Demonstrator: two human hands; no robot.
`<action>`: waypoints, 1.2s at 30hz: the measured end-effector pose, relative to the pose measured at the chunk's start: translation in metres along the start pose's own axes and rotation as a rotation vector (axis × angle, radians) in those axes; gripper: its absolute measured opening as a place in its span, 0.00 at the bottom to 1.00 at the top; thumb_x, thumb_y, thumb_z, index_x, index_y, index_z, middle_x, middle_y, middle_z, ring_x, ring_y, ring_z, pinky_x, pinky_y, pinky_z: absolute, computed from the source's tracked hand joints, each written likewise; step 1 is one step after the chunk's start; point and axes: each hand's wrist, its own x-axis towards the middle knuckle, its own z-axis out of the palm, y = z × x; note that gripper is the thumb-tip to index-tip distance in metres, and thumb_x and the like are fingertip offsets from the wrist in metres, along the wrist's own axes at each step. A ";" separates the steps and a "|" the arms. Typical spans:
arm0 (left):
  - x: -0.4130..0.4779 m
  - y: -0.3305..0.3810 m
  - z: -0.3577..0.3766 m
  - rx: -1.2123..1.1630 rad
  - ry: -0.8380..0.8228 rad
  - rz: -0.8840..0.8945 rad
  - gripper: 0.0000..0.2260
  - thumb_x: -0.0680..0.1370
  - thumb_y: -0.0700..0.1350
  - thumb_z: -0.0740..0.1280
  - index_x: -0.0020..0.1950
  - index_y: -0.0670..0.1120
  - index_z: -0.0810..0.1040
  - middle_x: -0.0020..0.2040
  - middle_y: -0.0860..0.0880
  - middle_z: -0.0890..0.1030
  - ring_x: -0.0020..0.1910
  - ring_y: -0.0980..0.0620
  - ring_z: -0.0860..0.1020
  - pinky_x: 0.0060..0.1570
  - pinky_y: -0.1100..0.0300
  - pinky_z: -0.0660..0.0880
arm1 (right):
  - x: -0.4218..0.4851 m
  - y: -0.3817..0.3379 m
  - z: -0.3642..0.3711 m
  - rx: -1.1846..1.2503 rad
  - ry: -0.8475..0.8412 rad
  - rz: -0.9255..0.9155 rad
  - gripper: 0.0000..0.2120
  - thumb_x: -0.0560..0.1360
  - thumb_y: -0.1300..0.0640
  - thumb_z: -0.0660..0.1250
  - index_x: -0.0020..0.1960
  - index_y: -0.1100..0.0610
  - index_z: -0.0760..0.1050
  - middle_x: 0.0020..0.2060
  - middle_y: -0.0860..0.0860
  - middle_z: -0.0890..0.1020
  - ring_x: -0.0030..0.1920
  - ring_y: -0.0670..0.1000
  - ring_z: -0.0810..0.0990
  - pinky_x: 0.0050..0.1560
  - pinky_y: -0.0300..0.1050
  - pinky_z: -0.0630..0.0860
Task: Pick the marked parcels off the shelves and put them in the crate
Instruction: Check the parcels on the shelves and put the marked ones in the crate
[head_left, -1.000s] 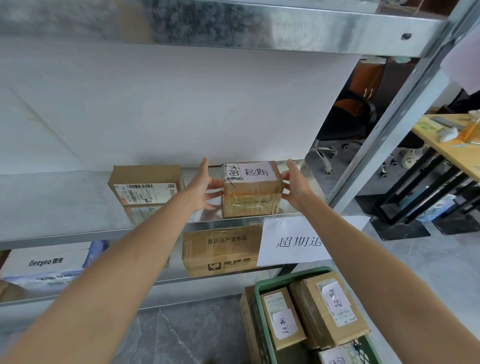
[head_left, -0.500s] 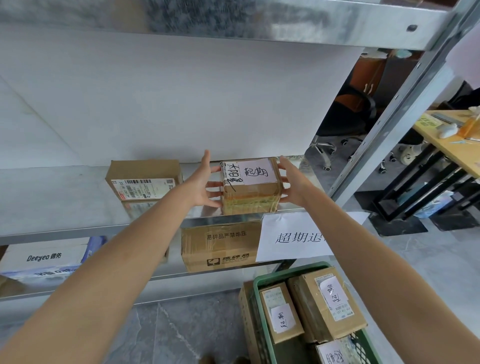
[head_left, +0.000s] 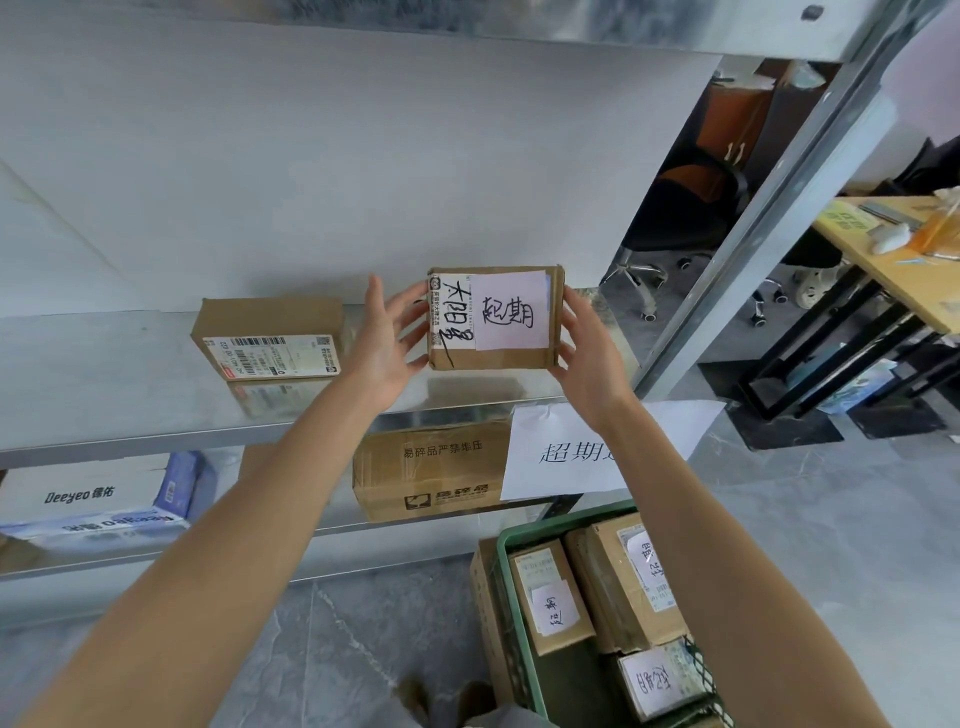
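A small brown marked parcel (head_left: 498, 353) with a handwritten pink note is held between both my hands just above the metal shelf (head_left: 130, 395), its labelled face tilted toward me. My left hand (head_left: 387, 343) presses its left side and my right hand (head_left: 584, 353) its right side. An unmarked brown parcel (head_left: 267, 338) with a barcode label lies on the same shelf to the left. Below right, the green crate (head_left: 511, 597) stands on the floor and holds three marked parcels (head_left: 628, 587).
On the lower shelf sit a brown carton (head_left: 431, 473) and a white Deeyeo box (head_left: 88, 499). A paper sign (head_left: 561, 452) hangs from the shelf edge. A slanted metal upright (head_left: 753, 228) rises at right; beyond it stand office chairs and a wooden desk (head_left: 904, 270).
The marked parcel has been lifted off the shelf and tipped so its labelled top faces me. Both hands stayed on its sides.
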 end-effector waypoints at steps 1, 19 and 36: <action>-0.003 -0.002 0.001 -0.009 0.002 0.014 0.25 0.79 0.64 0.44 0.58 0.55 0.77 0.57 0.52 0.77 0.63 0.51 0.71 0.63 0.50 0.66 | -0.003 0.001 -0.001 -0.006 0.006 -0.018 0.19 0.81 0.45 0.54 0.71 0.45 0.67 0.66 0.48 0.74 0.66 0.54 0.73 0.65 0.51 0.72; -0.044 -0.063 -0.004 0.199 -0.441 -0.181 0.20 0.82 0.58 0.46 0.58 0.55 0.76 0.57 0.55 0.79 0.60 0.54 0.75 0.59 0.54 0.71 | -0.153 0.066 -0.010 0.061 0.448 -0.114 0.21 0.82 0.44 0.45 0.70 0.46 0.66 0.68 0.47 0.70 0.66 0.54 0.70 0.65 0.53 0.69; -0.080 -0.261 0.057 0.640 -0.744 -0.616 0.20 0.82 0.58 0.46 0.65 0.55 0.72 0.59 0.51 0.77 0.57 0.52 0.75 0.58 0.49 0.72 | -0.300 0.207 -0.084 0.435 1.016 0.212 0.24 0.81 0.41 0.44 0.73 0.48 0.63 0.71 0.50 0.67 0.71 0.58 0.65 0.71 0.63 0.60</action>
